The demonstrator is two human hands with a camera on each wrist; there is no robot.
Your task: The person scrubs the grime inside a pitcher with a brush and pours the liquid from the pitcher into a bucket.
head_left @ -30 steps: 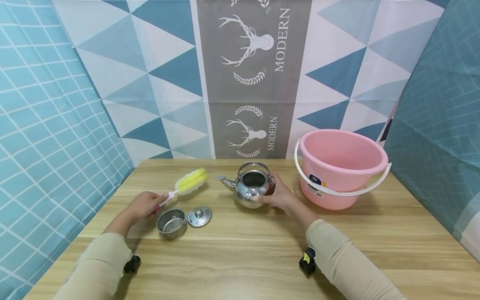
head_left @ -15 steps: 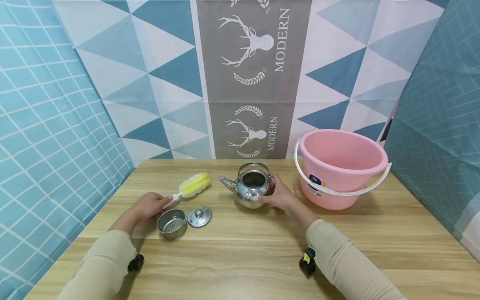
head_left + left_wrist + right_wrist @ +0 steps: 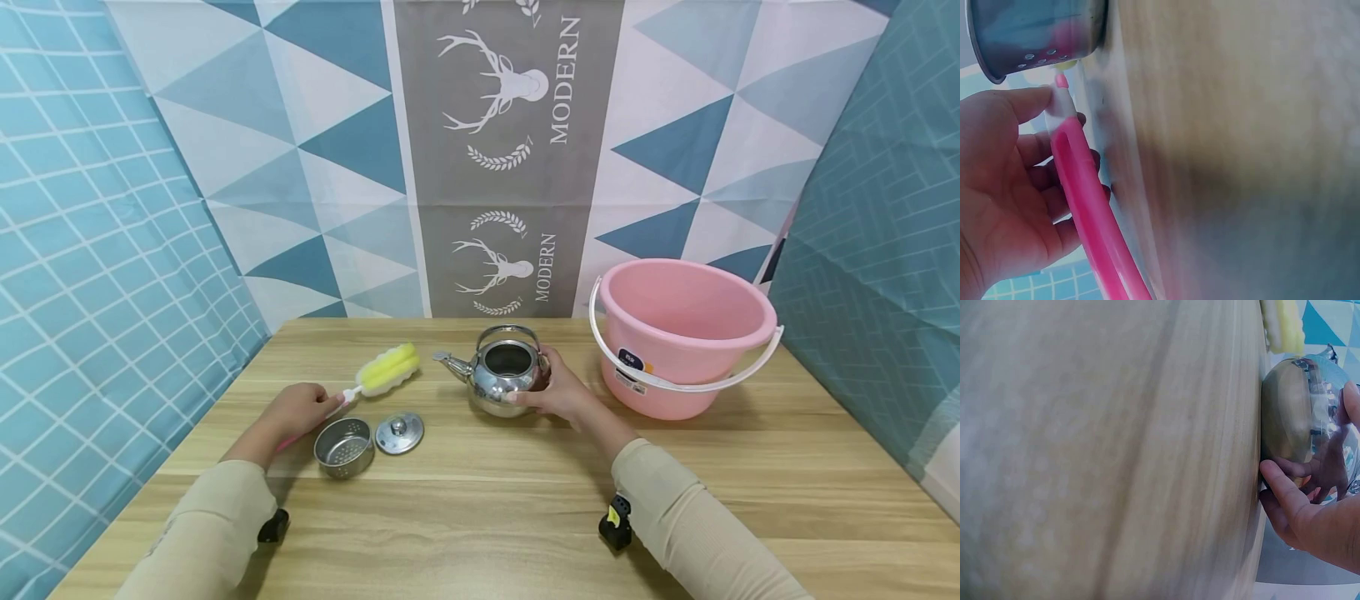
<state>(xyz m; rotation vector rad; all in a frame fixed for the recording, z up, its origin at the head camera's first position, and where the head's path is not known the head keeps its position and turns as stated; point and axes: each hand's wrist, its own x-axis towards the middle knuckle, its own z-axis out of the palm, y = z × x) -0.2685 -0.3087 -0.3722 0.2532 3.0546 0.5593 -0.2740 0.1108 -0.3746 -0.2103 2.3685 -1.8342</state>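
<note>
My left hand (image 3: 296, 410) pinches a bottle brush by its pink-and-white handle (image 3: 1088, 181), thumb on the white section and fingers behind it. The brush's yellow-and-white sponge head (image 3: 387, 369) points to the back right, low over the table and short of the kettle's spout. Around the right side of a small lidless steel kettle (image 3: 495, 385) curls my right hand (image 3: 558, 390), thumb at its front. The kettle stands upright, spout to the left and handle raised. In the right wrist view, the fingers (image 3: 1288, 494) lie along its shiny belly.
A perforated steel strainer cup (image 3: 343, 450) stands just in front of the left hand, with the kettle's knobbed lid (image 3: 399, 433) beside it. At the right back is a pink bucket (image 3: 675, 375) with a white handle (image 3: 678, 385). Patterned cloth (image 3: 345, 125) hangs behind the wooden table (image 3: 465, 525).
The brush has come down toward the table and slightly right with my left hand, and more pink handle now shows behind it. My right hand and the kettle have stayed put.
</note>
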